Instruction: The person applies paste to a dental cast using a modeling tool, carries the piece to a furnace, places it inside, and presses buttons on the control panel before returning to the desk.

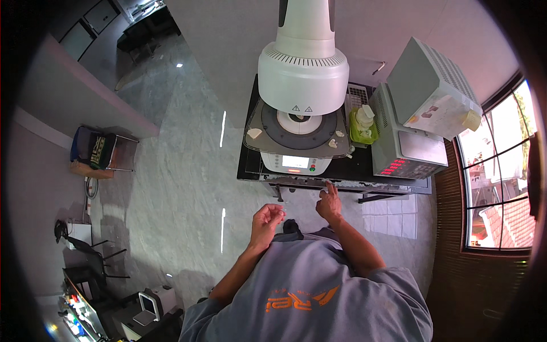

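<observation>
In front of me stands a white furnace-like machine [303,74] with a domed head over a dark round plate [273,132]. A pale round block [298,123] sits at the plate's middle, partly hidden under the head. My left hand [265,223] is closed in a pinch, low in front of the table; a tiny pale thing shows at its fingertips, too small to name. My right hand [329,205] is near the table's front edge [342,186], below the control panel [296,163]. Its index finger points forward, the other fingers are curled, and nothing shows in it.
Small white pieces [254,133] lie on the tray around the plate. A green basket [362,132] with white items stands right of the machine. Further right are two stacked grey boxes [430,91], the lower with a red display. A chair [97,259] stands far left.
</observation>
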A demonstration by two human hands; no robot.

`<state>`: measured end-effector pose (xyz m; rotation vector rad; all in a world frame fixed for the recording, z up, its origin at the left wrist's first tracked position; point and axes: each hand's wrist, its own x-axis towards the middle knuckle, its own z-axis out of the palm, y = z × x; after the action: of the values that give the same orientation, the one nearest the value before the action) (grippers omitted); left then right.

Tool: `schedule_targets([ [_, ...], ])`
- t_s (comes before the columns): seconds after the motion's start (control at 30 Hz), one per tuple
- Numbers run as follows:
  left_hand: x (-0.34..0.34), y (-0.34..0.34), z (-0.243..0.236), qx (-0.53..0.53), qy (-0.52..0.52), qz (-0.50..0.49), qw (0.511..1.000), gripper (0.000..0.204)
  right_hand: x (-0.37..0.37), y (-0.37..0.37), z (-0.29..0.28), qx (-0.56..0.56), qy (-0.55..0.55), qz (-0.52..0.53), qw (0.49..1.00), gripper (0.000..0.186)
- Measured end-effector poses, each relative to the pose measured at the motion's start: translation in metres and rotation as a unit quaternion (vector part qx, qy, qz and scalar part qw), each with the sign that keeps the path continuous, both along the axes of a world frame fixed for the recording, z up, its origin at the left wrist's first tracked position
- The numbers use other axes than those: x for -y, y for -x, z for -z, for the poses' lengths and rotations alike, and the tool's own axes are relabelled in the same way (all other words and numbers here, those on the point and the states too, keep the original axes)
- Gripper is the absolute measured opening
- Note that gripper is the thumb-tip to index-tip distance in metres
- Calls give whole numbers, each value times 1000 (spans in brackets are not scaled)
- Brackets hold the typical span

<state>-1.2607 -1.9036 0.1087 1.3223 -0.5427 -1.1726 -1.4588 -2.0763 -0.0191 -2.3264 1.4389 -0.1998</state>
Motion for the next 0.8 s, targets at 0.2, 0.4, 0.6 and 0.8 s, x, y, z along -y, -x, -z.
schedule_targets([
  [0.2, 3, 0, -3, 0, 0, 1, 1000, 15, 2, 1, 2, -5, 8, -12, 1000, 18],
  [0.4, 3, -1, -1, -5, 12, -5, 1000, 15, 1, 1, 1, -16, -6, -4, 1000, 18],
  [0.6, 4, 0, -3, -3, 6, -10, 1000, 16, 9, 8, 11, 10, -23, -10, 1000, 20],
  [0.8, 1, -2, 2, -12, 7, -7, 1000, 15, 16, 8, 18, 43, -33, 12, 998, 19],
])
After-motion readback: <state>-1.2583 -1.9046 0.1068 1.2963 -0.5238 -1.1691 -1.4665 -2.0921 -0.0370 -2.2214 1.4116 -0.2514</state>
